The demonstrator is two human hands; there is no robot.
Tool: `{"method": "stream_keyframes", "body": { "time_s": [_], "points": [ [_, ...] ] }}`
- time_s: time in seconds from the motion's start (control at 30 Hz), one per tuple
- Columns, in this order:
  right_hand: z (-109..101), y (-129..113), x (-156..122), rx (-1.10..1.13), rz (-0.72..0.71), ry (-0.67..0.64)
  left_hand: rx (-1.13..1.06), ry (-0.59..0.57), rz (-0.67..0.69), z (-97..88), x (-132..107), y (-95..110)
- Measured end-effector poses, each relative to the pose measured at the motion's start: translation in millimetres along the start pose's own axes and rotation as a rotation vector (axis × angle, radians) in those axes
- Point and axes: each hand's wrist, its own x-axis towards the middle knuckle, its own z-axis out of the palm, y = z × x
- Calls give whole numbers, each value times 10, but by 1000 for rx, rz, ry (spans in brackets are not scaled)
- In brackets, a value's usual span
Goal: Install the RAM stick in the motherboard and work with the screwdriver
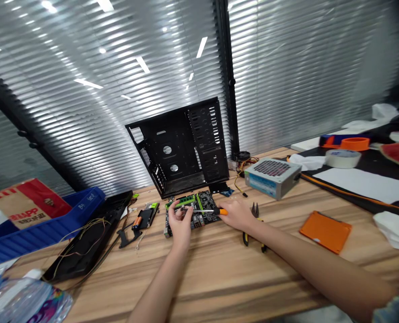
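Note:
A black and green computer motherboard (206,201) lies flat on the wooden table. My right hand (237,214) is closed around the orange handle of a screwdriver (204,211), whose metal shaft points left across the board. At the board's left part, my left hand (180,224) has its thumb and fingers curled round the area of the screwdriver's tip. Whatever sits between those fingers is too small to make out. Pliers with black and yellow handles (245,238) lie on the table, partly under my right forearm.
Behind the board stands an open black computer case (182,148). A power supply (273,177) and an orange panel (326,231) are to the right. On the left lie a drive with a bracket (148,215), a long black panel (81,251) and a blue bin (34,237).

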Motion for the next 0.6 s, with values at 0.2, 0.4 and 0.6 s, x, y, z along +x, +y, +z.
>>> {"method": "stream_keyframes", "body": {
  "time_s": [0.2, 0.4, 0.6],
  "points": [
    [-6, 1, -2, 21, -11, -3, 7, 4, 7, 3, -4, -3],
    [-1, 10, -1, 38, -7, 2, -17, 17, -10, 15, -8, 45],
    [-4, 20, -3, 54, -21, 24, -42, 28, -13, 25, -6, 78]
  ]
}}
